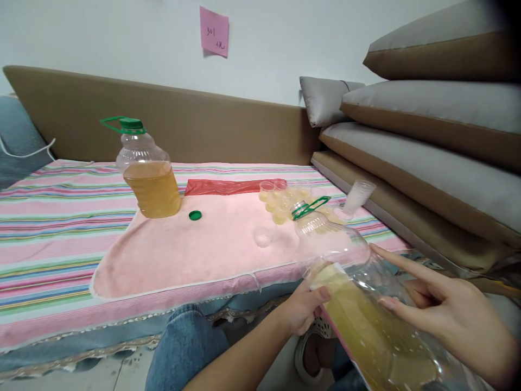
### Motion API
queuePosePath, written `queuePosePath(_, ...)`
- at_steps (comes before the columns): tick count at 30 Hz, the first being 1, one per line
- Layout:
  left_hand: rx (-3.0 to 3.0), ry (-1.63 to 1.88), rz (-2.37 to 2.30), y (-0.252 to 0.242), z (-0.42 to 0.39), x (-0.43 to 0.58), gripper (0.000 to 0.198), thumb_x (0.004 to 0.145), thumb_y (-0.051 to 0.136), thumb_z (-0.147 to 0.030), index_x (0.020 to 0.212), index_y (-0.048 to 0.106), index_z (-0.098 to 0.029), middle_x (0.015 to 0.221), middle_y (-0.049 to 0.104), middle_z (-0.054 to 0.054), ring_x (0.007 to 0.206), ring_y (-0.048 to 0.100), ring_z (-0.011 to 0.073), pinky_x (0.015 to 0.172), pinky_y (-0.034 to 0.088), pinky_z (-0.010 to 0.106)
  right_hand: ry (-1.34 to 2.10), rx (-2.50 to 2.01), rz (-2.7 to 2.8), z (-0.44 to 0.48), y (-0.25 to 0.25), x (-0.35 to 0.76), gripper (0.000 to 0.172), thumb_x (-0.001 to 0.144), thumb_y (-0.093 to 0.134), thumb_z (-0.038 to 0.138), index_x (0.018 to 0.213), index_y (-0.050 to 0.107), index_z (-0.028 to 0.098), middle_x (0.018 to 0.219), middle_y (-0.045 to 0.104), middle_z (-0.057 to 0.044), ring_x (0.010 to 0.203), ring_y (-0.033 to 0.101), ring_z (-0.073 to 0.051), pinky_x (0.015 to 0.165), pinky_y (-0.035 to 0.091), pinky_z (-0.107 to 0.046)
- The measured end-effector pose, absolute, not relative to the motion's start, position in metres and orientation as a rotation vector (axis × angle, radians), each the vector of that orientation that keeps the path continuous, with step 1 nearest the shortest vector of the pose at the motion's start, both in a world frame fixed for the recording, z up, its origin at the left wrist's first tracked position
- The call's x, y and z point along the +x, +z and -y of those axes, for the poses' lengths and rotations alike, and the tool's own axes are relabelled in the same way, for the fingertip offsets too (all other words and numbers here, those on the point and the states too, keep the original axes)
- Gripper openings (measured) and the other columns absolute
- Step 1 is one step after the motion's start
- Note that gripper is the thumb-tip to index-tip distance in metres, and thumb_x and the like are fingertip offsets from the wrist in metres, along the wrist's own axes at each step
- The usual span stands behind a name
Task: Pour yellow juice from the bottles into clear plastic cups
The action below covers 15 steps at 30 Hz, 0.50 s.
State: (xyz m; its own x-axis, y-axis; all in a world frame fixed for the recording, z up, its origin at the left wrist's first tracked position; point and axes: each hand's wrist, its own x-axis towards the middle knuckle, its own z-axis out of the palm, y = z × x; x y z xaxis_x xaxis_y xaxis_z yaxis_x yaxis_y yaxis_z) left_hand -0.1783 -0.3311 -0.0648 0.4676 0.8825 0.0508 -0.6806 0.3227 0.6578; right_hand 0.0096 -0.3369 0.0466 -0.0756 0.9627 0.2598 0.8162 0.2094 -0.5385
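White wall [260, 49] above a long brown headboard [203, 125].

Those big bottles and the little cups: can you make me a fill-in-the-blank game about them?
1. In the picture, the standing bottle is to the ____ of the cups.
2. The tilted bottle, touched by the left hand and right hand, has a handle colored ____.
3. The loose cap lies on a cloth colored ____.

Missing words: left; green; pink.
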Motion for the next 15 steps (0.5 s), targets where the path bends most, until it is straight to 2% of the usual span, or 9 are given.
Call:
queuePosePath(8,0.652,1.067,-0.309,-0.069,0.332,-0.176,0.105,0.047,0.08,-0.072,0.136,0.054,-0.024,0.14,0.056,0.016,0.134,0.046,0.0404,0.11,0.035,0.053,0.332,-1.512,1.902,0.33,0.045,0.001,0.063,0.061,0.071,0.057,0.109,0.074,0.016,0.052,0.024,0.01,0.045,0.026,-0.012,0.044,0.024,-0.025)
queuePosePath(12,0.665,1.035,-0.359,-0.074,0.33,-0.173,0.1,0.043,0.076,-0.079,0.123,0.065,-0.021,0.133,0.062,0.015,0.13,0.05,0.041,0.106,0.04,0.052,0.355,-1.525,1.95,0.324,0.046,0.0,0.063,0.06,0.071,0.058,0.106,0.073,0.014,0.051,0.023,0.011,0.044,0.025,-0.012,0.044,0.022,-0.025)
queuePosePath(15,0.654,1.055,-0.363,-0.079,0.328,-0.171,0.097,0.044,0.075,-0.08,0.12,0.067,-0.021,0.128,0.066,0.012,0.129,0.052,0.0386,0.107,0.041,0.049,0.359,-1.542,1.984,0.318,0.05,-0.002,0.065,0.059,0.07,0.059,0.105,0.074,0.013,0.05,0.024,0.01,0.045,0.025,-0.013,0.044,0.022,-0.025)
